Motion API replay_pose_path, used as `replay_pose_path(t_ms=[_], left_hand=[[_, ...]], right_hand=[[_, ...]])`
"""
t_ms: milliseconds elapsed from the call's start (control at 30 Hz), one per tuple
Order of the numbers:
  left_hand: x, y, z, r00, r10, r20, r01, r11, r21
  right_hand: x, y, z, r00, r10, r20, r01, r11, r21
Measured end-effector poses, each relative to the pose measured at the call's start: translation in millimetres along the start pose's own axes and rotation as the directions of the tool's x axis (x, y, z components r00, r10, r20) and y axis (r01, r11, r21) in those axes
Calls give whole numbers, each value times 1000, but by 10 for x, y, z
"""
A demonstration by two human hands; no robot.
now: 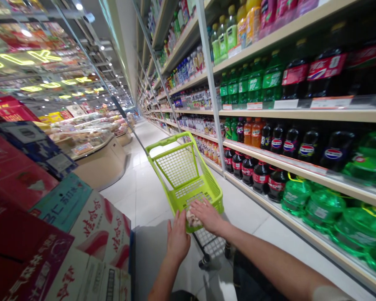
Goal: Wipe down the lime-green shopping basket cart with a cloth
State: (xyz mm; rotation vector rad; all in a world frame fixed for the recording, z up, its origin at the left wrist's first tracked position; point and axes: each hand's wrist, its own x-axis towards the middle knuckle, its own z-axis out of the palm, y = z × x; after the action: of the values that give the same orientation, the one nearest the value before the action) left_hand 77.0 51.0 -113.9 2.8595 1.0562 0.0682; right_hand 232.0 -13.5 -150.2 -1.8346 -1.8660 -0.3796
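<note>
Here in the drinks aisle, both hands meet at the near end of a lime-green cart [181, 193], and between them sits a pale, lumpy bundle [192, 219]. The right hand [208, 215] lies over the top, fingers stretched across it and slightly apart; how firmly they press, I cannot tell. The left hand [179, 236] is spread, fingers pointing up and forward, thumb side next to the bundle's left flank. It's small and blurred there, so exactly what the bundle is, and whether it rests on the cart's edge or just inside, is hard to call.

As for handling, it looks light and rather soft, crumpled more than stiff, likely to give under a hard squeeze. The sensible hold would be from both sides, low down, palms cupped, rather than a pinch at the top. The cart itself looks like smooth, stiff plastic, and with wheels [204, 262] beneath it may roll if leaned on; its rim offers a solid place for a steadying hand.

To the right, big green bottles [321, 211] line the bottom shelf; to the left, stacked cartons [92, 228] crowd the aisle, well apart from the bundle.
</note>
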Motion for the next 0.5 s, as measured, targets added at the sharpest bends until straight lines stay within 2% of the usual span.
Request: replay_pose_path(t_ms=[67,133,200,267,433,500], left_hand=[[-8,7,-11,1000,-10,14,10,1000,20],[-4,33,-3,1000,-16,19,16,999,31],[4,76,15,1000,-24,16,23,999,37],[12,126,30,999,-43,12,42,998,41],[-1,164,31,999,-32,23,31,998,59],[-20,138,23,1000,-19,23,17,997,74]], right_hand=[[-169,318,-87,999,15,-32,-16,999,-37],[-320,596,-205,991,100,-93,-108,990,-85],[-410,694,-268,974,166,-151,-183,978,-104],[-416,551,-212,968,167,-187,-187,978,-94],[-175,-174,177,974,4,-228,-14,999,-42],[-133,-220,202,978,-43,-203,38,999,-28]])
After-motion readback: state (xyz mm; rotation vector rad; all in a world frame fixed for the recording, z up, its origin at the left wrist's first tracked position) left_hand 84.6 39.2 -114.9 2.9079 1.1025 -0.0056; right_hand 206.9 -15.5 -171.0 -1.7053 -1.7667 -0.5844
